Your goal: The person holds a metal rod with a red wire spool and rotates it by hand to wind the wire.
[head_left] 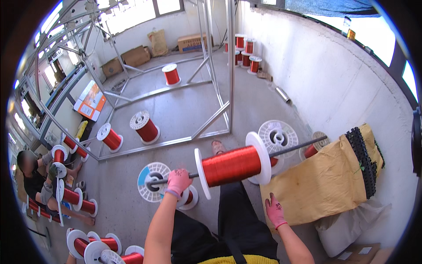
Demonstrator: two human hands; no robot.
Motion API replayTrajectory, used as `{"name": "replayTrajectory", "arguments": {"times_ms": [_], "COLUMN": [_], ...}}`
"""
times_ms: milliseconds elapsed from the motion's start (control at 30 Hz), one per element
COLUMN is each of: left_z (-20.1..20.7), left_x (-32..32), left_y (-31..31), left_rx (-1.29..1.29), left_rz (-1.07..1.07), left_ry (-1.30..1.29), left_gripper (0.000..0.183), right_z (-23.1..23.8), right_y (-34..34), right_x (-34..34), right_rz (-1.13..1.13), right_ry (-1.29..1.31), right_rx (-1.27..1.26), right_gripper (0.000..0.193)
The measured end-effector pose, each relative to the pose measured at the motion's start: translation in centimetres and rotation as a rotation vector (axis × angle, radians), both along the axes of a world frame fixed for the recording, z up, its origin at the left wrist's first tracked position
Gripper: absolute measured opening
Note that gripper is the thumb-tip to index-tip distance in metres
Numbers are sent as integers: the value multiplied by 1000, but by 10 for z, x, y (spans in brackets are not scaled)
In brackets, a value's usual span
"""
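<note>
My left hand point(179, 181), in a pink glove, is closed round a dark metal rod point(299, 146). The rod runs through a large spool of red wire point(231, 166) with white flanges, raised in front of my legs and tilted up to the right. My right hand point(275, 211), also pink-gloved, holds nothing. Its fingers are apart, and it hangs near the edge of a tan woven sack point(314, 189). Below the rod's left end stands a spool with a white flange point(154, 169). Another white-flanged spool point(281, 132) stands behind the raised one, partly hidden by it.
A metal frame point(231, 66) stands ahead with red wire spools point(145, 127) in and beside it. More spools point(249, 46) are stacked by the wall. At left a person point(37, 176) sits among spools. Black ridged strips point(361, 163) lie on the sack. Several spools point(105, 242) stand lower left.
</note>
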State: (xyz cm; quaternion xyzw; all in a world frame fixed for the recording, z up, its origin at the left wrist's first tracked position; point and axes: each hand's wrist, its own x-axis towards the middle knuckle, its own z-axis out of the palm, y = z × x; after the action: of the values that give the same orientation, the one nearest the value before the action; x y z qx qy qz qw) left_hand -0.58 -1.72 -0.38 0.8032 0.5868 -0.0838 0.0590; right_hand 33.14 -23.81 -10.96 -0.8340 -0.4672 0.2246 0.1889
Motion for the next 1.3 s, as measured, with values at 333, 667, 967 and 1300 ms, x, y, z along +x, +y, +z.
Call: {"name": "replayTrajectory", "arguments": {"times_ms": [333,667,967,1300], "left_z": [7,5,4,10], "left_x": [10,12,19,8], "left_y": [0,1,6,0], "left_rx": [0,46,-36,34], "left_rz": [30,8,0,2], "left_ry": [-76,-53,12,-35], "left_gripper": [27,24,30,25], "right_z": [72,194,-31,16], "right_y": [71,213,8,29], "right_x": [22,9,8,20], "right_rz": [-316,100,28,-187], "right_ry": [643,-180,-339,66], "right_rx": [765,520,218,444], "right_gripper": [53,72,60,38]}}
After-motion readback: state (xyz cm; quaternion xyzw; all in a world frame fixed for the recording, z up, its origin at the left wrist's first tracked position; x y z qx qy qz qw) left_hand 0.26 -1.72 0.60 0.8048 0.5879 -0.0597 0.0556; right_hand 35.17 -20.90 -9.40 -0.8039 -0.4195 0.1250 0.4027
